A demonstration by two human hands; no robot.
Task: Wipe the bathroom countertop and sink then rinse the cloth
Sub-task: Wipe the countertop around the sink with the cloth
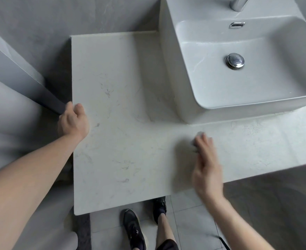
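Right hand [207, 165] is down on the pale marbled counter [123, 109], fingers stretched out straight and blurred, pressing flat on a small grey cloth [197, 139] that peeks out just beyond the fingertips; so that grip is flat and pressing, not curled round anything. The cloth sits on the near strip of the counter, just in front of the white square sink [247, 65], a little left of the basin's near corner. Over on the left, the left hand [73, 121] rests at the counter's left edge, thumb up over the top; its fingers are hidden behind the palm, so I cannot tell how that grip stands. In the sink, a chrome drain plug [234, 60] sits in the middle of the bowl, an overflow slot [236, 24] on the far wall, and the base of a chrome tap [238, 3] at the far rim. Below the counter's near edge, two black shoes [133, 230] stand on grey floor tiles [184, 210].
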